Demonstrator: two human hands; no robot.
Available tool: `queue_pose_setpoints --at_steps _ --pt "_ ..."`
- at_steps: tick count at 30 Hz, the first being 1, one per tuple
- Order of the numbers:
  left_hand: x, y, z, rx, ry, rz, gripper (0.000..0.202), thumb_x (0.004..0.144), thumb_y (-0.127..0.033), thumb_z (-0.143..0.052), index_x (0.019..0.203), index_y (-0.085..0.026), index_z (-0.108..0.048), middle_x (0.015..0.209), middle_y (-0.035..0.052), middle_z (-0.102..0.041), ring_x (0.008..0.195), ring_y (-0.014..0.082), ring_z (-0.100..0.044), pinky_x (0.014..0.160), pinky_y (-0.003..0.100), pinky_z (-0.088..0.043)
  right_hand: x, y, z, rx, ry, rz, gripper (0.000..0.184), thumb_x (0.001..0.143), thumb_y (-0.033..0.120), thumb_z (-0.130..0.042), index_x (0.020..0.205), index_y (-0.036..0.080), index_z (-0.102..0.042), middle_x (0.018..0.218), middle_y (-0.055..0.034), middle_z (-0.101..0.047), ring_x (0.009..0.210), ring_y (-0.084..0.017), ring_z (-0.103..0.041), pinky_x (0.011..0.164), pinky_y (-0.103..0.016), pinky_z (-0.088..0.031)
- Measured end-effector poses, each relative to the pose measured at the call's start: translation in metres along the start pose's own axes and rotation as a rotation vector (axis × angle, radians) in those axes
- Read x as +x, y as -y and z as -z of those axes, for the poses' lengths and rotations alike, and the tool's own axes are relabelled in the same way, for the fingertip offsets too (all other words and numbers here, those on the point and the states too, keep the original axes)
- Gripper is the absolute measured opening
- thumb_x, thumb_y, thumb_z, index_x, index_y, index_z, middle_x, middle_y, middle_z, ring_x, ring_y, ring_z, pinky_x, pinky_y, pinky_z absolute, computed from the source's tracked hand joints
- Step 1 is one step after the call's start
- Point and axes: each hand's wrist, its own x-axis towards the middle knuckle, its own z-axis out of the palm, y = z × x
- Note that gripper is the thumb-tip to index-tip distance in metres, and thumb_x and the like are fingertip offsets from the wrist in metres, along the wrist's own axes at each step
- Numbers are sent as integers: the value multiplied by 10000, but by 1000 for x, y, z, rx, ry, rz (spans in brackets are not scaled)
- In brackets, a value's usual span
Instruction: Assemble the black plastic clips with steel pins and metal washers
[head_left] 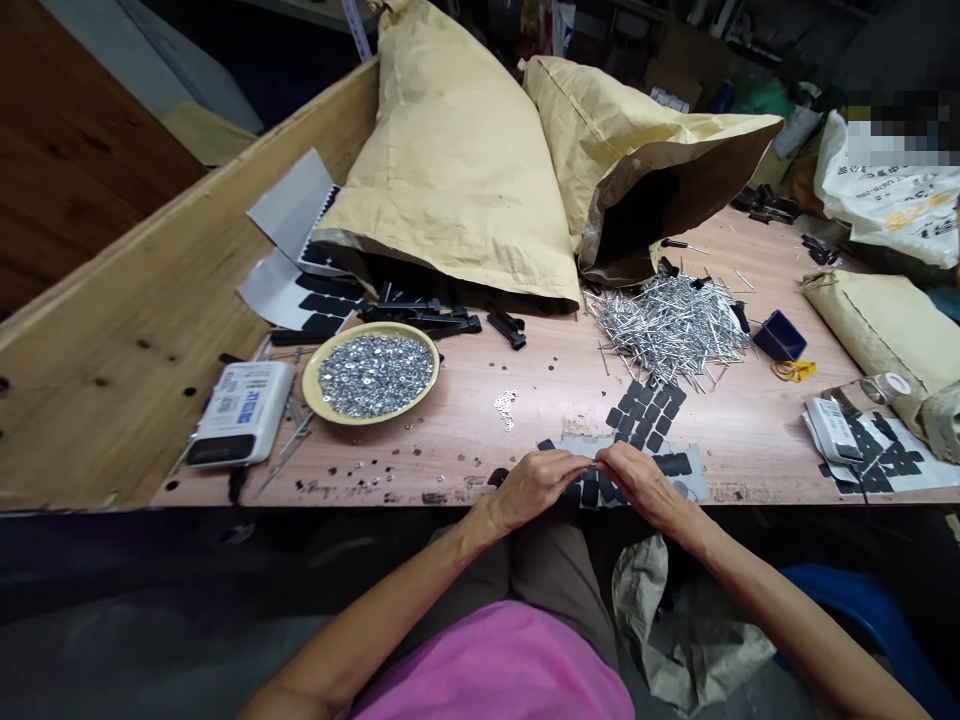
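Note:
My left hand (536,484) and my right hand (639,482) meet over the near edge of the table, fingertips pinched together. Whatever sits between the fingertips is too small to make out. Under and around them lies a grey sheet (694,484) bearing black rounded pads. More black pads (646,412) are spread just beyond the hands. Behind those rises a heap of thin metal pins (667,325). To the left, a small cluster of washers (508,408) rests on the wood, and a yellow bowl (312,388) is filled with shiny washers (375,374).
Two large paper sacks (457,150) lie at the back, one gaping open. Black plastic parts (507,326) are in front of them. A white box-shaped device (241,412) stands left, beside a wooden side board (187,260). Rightward are a dark blue tray (780,336) and another white device (834,430).

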Motion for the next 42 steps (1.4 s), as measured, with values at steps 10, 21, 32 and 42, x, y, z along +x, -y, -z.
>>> queue_pose_setpoints --at_steps 10,21,32,42 --pt "5 -2 2 -230 -57 219 267 877 -293 -481 941 -148 -696 701 43 -698 611 133 -626 584 220 -500 10 3 -3 130 -14 -199 497 956 472 -162 676 204 -473 566 11 -483 496 -109 -448 492 -213 -358" --pt "14 -4 1 -448 -148 433 261 800 -312 -525 880 -141 -705 580 -2 -606 521 95 -508 554 215 -423 27 5 -7 122 112 -439 460 960 419 -134 725 221 -476 572 11 -498 488 -132 -478 498 -237 -328" --pt "11 25 23 -886 -494 826 482 586 -488 -713 865 -100 -655 484 -70 -467 372 15 -292 363 166 -148 40 -37 -29 174 -58 -664 265 881 338 -406 723 193 -562 651 -17 -614 609 -161 -576 573 -257 -412" --pt "-7 38 40 -886 -725 843 505 543 -507 -735 837 -104 -656 489 -71 -465 371 8 -278 366 165 -120 52 -26 -80 -133 18 -288 299 918 209 -399 1157 210 -579 891 -84 -622 795 -199 -587 623 -273 -458"
